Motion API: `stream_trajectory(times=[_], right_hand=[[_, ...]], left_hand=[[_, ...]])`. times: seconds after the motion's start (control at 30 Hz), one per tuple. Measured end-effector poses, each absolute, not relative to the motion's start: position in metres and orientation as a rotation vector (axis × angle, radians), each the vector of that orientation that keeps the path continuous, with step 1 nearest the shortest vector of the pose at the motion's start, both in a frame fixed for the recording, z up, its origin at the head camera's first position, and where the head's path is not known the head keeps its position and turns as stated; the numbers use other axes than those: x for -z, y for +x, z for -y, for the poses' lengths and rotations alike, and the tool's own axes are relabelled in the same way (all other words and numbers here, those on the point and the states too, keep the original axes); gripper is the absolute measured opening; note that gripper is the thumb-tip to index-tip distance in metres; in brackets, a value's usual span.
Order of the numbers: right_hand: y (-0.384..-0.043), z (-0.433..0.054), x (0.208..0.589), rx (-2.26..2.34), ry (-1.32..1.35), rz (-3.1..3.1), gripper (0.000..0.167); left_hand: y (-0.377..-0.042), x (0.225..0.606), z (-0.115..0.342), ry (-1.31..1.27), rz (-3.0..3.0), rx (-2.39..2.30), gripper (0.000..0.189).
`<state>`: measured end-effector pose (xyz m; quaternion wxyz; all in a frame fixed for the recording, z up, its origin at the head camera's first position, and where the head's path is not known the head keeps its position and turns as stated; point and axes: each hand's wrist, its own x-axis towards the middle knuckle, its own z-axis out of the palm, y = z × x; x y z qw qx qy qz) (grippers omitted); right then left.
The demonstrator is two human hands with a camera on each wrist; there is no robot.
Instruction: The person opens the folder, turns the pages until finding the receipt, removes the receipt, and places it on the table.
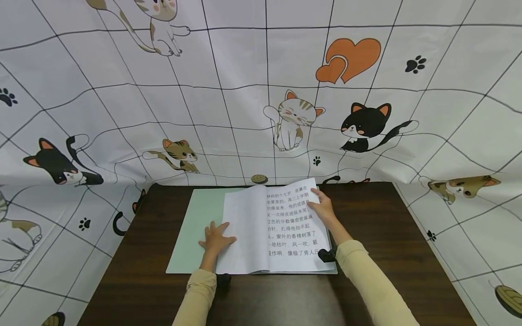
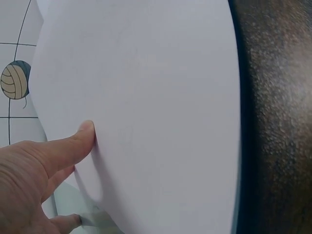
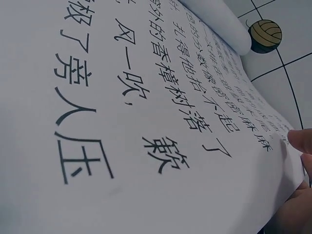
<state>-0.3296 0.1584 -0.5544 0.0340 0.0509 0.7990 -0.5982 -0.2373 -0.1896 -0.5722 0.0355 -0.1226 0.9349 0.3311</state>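
Through the head camera I have the book spread flat on the dark brown table, towards its far edge and just in front of a white cloth backdrop printed with cats, paw marks and orange hearts. Its left page is blank and bows up a little near the middle fold; its right page carries lines of large black Chinese characters, and its far corner curls up off the pages below. A pale green cover shows well out to the left, with a thin strip at the near right corner. My left hand is at the outer edge of the left page with its fingers spread apart; in the left wrist view the thumb rests on the paper and another finger reaches past the edge, and I cannot tell how firmly it presses. My right hand pinches the right page at its outer edge, towards the far corner: the right wrist view gives me the thumb on top and the other fingers beyond and below the edge. Pale yellow sleeves cover both forearms, and a small black object sits at the right wrist.
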Motion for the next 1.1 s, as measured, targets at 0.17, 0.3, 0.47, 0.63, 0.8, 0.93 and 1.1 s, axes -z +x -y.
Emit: stream_trajectory(times=[0.17, 0.3, 0.47, 0.63, 0.8, 0.93, 1.1], right_hand=[[-0.325, -0.159, 0.55, 1.855, 0.158, -2.413, 0.062], [-0.323, -0.159, 0.548, 1.859, 0.154, -2.406, 0.061], [-0.321, -0.16, 0.549, 1.817, 0.106, -2.427, 0.061], [-0.32, -0.162, 0.55, 1.77, 0.041, -2.442, 0.061], [-0.316, -0.164, 0.549, 1.72, -0.023, -2.448, 0.063], [-0.311, -0.165, 0.548, 1.726, -0.025, -2.435, 0.064], [-0.307, -0.166, 0.546, 1.77, -0.043, -2.39, 0.065]], left_hand=[[-0.239, 0.571, 0.189, -0.391, -2.868, -1.021, 0.063], [-0.24, 0.572, 0.189, -0.395, -2.857, -1.037, 0.063], [-0.239, 0.573, 0.189, -0.398, -2.847, -1.042, 0.064], [-0.238, 0.572, 0.189, -0.395, -2.848, -1.036, 0.063], [-0.237, 0.571, 0.189, -0.403, -2.84, -1.025, 0.064], [-0.237, 0.572, 0.189, -0.403, -2.835, -1.014, 0.064], [-0.239, 0.574, 0.189, -0.406, -2.837, -1.022, 0.064]])
